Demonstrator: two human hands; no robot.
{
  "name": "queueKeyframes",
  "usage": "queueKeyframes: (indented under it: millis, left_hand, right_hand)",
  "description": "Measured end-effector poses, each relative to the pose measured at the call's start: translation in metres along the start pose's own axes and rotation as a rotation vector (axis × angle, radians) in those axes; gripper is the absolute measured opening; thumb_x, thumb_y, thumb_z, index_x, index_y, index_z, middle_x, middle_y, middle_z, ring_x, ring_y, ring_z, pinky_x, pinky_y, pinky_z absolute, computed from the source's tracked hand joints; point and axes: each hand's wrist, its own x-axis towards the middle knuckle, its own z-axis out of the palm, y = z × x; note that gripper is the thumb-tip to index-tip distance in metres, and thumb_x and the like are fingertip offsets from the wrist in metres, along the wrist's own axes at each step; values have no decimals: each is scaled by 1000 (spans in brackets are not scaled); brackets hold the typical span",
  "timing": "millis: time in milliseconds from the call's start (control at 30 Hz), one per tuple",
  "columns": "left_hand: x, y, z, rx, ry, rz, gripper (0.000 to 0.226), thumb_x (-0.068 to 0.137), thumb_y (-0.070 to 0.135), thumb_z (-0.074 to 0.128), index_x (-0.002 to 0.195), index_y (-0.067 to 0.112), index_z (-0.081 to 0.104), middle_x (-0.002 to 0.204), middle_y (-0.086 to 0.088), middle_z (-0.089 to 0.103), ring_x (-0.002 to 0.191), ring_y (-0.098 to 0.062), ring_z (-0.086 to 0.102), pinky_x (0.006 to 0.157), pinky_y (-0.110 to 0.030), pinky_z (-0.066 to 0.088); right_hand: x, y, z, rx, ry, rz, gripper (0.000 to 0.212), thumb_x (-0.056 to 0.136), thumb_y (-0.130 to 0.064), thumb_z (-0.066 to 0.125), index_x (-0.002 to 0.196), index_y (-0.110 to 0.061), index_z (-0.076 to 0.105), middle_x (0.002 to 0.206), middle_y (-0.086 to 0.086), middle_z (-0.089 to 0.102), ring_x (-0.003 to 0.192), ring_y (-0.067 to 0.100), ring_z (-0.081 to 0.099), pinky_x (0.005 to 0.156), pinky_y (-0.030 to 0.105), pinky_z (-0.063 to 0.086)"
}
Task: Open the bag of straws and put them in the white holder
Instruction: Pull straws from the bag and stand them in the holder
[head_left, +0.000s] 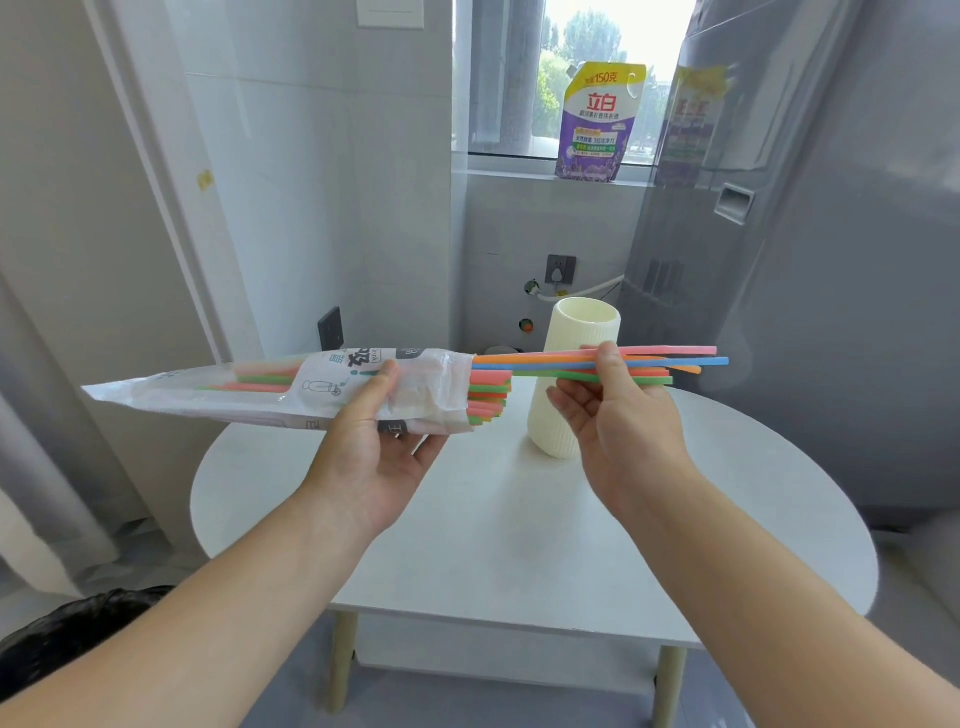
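Note:
My left hand (374, 447) grips a long clear plastic bag of straws (270, 387), held level above the table with its open mouth facing right. Coloured straws (550, 364) in pink, orange, green and blue stick out of that mouth. My right hand (618, 415) pinches a bunch of them between thumb and fingers, partly drawn out to the right. Other straw ends sit just at the bag's mouth. The white ribbed holder (571, 374) stands upright on the table behind the straws, its top open.
The round white table (493, 545) has light wooden legs. A grey fridge (810, 260) stands at the right. A purple detergent pouch (597, 124) sits on the windowsill. Wall sockets (560, 269) and a hose lie behind the holder. A dark object (67, 634) lies at lower left.

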Motion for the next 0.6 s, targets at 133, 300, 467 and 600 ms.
queueKeyframes:
  millis: [133, 300, 467, 600]
  left_hand:
    - [3, 2, -3, -3, 16, 13, 30, 94, 25, 72, 124, 21, 70, 116, -5, 79, 105, -21, 76, 80, -41, 65]
    - [6, 6, -5, -12, 66, 38, 41, 94, 25, 72, 133, 18, 67, 113, -6, 79, 105, -21, 76, 76, -40, 66]
    - [10, 10, -9, -20, 84, 48, 41, 95, 24, 71, 135, 16, 65, 116, -5, 78, 109, -20, 75, 83, -41, 64]
    - [11, 7, -9, 0, 67, 48, 41, 94, 25, 71, 134, 16, 66, 103, -4, 80, 105, -20, 76, 74, -38, 66]
  right_hand:
    - [5, -14, -10, -33, -25, -90, 19, 102, -24, 58, 94, -8, 65, 62, -3, 73, 61, 13, 72, 66, 28, 62]
    - [8, -27, -19, -109, -7, -169, 21, 102, -25, 58, 93, -8, 67, 69, 2, 73, 67, 17, 73, 66, 28, 61]
    - [10, -42, -28, -137, 57, -236, 23, 101, -27, 60, 90, -9, 68, 69, 2, 73, 70, 21, 74, 66, 27, 61]
    - [8, -51, -34, -132, 87, -264, 22, 101, -26, 60, 87, -11, 67, 61, -3, 73, 65, 17, 75, 63, 24, 60]
